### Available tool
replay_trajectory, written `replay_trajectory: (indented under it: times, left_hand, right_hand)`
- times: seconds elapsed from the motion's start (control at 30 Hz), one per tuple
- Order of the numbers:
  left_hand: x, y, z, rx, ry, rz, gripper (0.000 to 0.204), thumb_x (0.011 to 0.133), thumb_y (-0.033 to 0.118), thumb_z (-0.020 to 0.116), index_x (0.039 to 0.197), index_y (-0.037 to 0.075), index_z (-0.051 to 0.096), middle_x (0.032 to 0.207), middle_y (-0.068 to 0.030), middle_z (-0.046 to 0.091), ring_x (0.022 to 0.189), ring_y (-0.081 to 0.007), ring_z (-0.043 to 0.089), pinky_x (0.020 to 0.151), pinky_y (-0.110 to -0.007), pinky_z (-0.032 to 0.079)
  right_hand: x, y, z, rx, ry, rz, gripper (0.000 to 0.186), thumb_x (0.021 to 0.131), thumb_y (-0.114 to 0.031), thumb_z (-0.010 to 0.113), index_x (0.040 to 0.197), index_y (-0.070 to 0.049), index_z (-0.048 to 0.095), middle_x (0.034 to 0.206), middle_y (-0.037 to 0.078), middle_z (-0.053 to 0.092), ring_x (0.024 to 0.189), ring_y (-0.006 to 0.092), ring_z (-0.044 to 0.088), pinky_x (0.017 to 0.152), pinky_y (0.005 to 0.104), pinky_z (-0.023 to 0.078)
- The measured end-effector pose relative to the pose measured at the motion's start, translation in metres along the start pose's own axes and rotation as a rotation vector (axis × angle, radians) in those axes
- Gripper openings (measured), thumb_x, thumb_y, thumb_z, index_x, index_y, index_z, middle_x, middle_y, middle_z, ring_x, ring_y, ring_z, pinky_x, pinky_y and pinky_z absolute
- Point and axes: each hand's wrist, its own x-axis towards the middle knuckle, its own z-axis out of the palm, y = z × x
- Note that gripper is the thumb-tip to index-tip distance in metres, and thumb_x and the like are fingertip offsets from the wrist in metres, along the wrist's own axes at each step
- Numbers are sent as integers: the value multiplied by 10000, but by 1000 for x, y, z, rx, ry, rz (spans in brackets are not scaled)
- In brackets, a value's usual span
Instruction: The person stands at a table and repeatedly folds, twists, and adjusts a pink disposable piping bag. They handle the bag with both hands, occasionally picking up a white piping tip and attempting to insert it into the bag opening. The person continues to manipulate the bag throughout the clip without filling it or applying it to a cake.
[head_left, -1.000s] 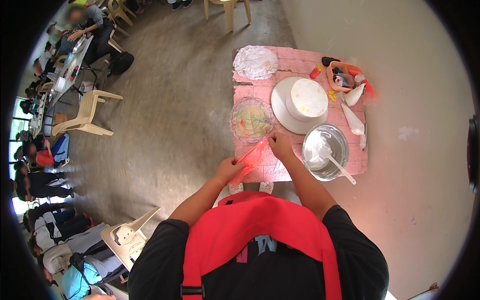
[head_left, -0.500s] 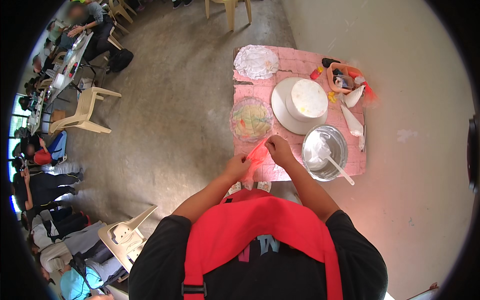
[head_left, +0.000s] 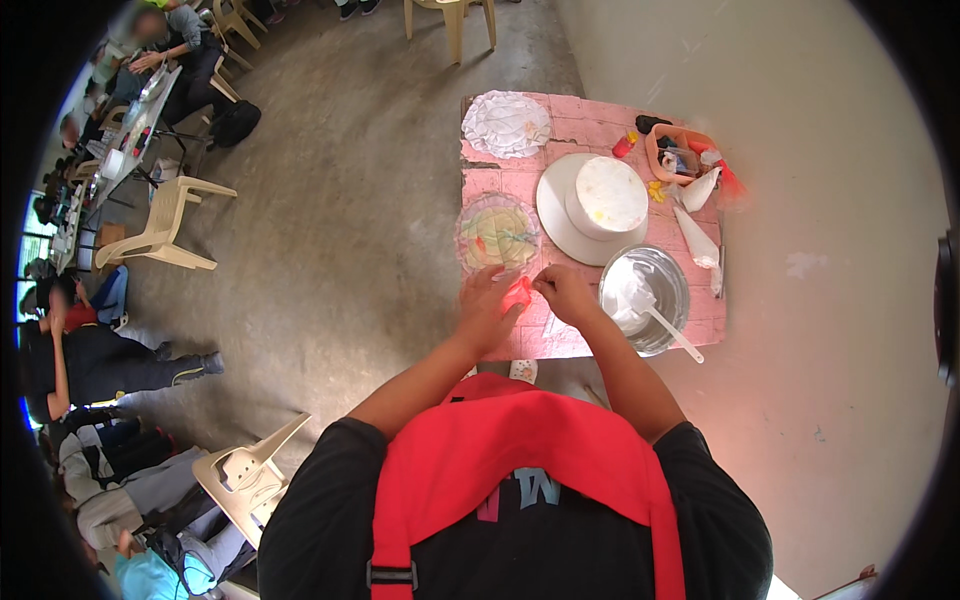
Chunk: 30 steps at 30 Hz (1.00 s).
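Note:
A thin red plastic bag (head_left: 516, 295) is between my hands, above the near left part of the pink table (head_left: 580, 128). My left hand (head_left: 486, 312) curves around its left side, thumb against it. On the other side, my right hand (head_left: 566, 295) pinches its edge. To the right stands a metal bowl (head_left: 682, 285) with white icing (head_left: 628, 290) and a white spatula (head_left: 678, 335) leaning in it. Beyond my hands, a round white cake (head_left: 612, 190) rests on a white turntable (head_left: 556, 222). A ruffled, colour-stained round cover (head_left: 497, 230) lies just past my left hand.
A white ruffled cover (head_left: 507, 124) lies at the far left corner. White filled piping bags (head_left: 697, 238), an orange divided box (head_left: 662, 160) and a small red bottle (head_left: 624, 145) line the right side. A wall (head_left: 810, 200) borders the table. Plastic chairs (head_left: 165, 225) and people are leftward.
My left hand has moved up and forward, from pinching the bag's lower end to curving around it. The bag, stretched long before, is now bunched between my hands.

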Motion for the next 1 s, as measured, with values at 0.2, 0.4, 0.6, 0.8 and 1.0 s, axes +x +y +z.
replay_trajectory:
  times: [0.2, 0.4, 0.6, 0.8, 1.0]
  left_hand:
    - [30, -2, 26, -135, -107, 41, 320, 770, 144, 653, 1089, 128, 639, 1266, -83, 491, 1168, -307, 426, 955, -460, 330]
    - [39, -17, 42, -225, -126, 104, 134, 757, 145, 662, 871, 83, 696, 1131, -78, 593, 1057, -294, 528, 915, -419, 393]
    - [43, -17, 41, -164, -78, 174, 105, 744, 165, 669, 811, 97, 712, 1115, -88, 601, 1039, -297, 541, 912, -411, 400]
    - [42, -25, 49, -185, -40, 146, 96, 728, 167, 663, 773, 105, 722, 1100, -104, 606, 1052, -293, 543, 919, -396, 400]
    - [41, -32, 45, -285, -63, 44, 106, 710, 137, 651, 782, 92, 714, 1096, -120, 603, 1050, -294, 545, 921, -394, 401]
  right_hand:
    - [-5, -17, -9, -6, 55, -43, 129, 766, -108, 626, 825, -8, 680, 760, 168, 618, 726, 323, 602, 677, 404, 470]
    - [-6, -2, -9, -7, 84, -77, 122, 768, -90, 632, 816, 17, 661, 754, 150, 613, 660, 271, 603, 616, 359, 476]
    - [-8, -1, -7, 75, 114, 124, 128, 745, -125, 627, 778, -7, 665, 755, 156, 636, 681, 297, 621, 649, 378, 492]
    - [-6, 5, -4, 130, 153, 192, 144, 772, -144, 622, 816, -14, 666, 765, 151, 650, 694, 264, 637, 648, 353, 495]
    - [-3, 11, -13, 296, 192, 199, 244, 841, -204, 635, 908, 30, 637, 769, 122, 643, 657, 166, 584, 605, 293, 456]
